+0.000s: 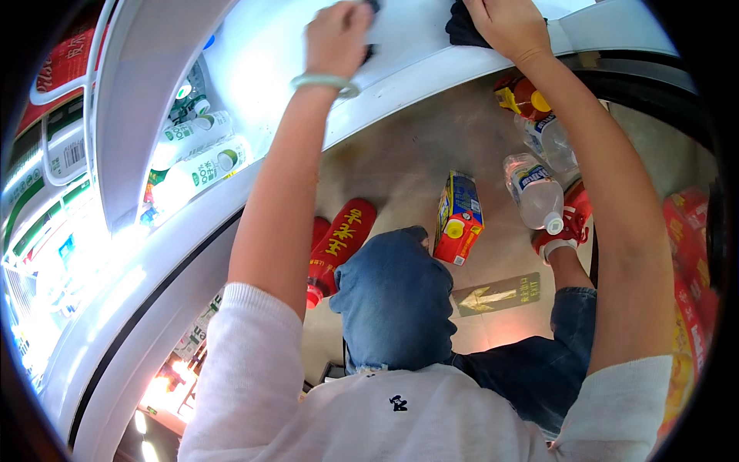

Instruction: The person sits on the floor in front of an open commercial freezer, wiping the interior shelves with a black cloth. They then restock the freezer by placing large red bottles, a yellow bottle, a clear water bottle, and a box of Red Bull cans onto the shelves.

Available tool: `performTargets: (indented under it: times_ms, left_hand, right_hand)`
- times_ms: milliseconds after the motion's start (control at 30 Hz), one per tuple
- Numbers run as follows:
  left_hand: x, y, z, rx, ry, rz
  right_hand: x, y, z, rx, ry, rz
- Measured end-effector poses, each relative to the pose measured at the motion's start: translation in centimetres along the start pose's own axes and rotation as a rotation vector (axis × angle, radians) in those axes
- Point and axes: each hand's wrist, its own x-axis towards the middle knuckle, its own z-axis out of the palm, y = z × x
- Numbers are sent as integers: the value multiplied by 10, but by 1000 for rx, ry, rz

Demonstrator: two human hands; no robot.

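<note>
My left hand (pixel 338 40), below a pale green bangle, is curled over the white lit bottom of a display cooler (pixel 271 63), with small dark pieces showing at its edge; what it grips is unclear. At the top right, my right hand (pixel 511 26) presses on a black cloth (pixel 466 26) near the cooler's front edge, its fingers partly cut off by the frame. White coconut water bottles (pixel 202 164) lie in the cooler to the left of my left hand.
On the floor stand a red and blue drink carton (pixel 459 222), red bottles (pixel 346 237), clear labelled bottles (pixel 534 193) and a dark red bottle with a yellow cap (pixel 522 98). Red packages (pixel 690 277) are at the right. The cooler's white rim (pixel 398 86) curves across.
</note>
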Motion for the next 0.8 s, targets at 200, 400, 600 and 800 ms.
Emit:
performTargets:
  times_ms: [200, 400, 600, 800]
  left_hand:
    - [11, 61, 49, 260, -231, 240]
    - [-52, -22, 12, 278, -133, 139]
    - [-115, -105, -48, 493, -156, -360]
    - [-88, -74, -68, 487, -95, -802]
  right_hand:
    - [-5, 3, 1, -36, -12, -51]
    - [-7, 3, -3, -79, -17, -37]
    - [-14, 10, 6, -23, -207, 53]
    - [-2, 6, 11, -380, -116, -156]
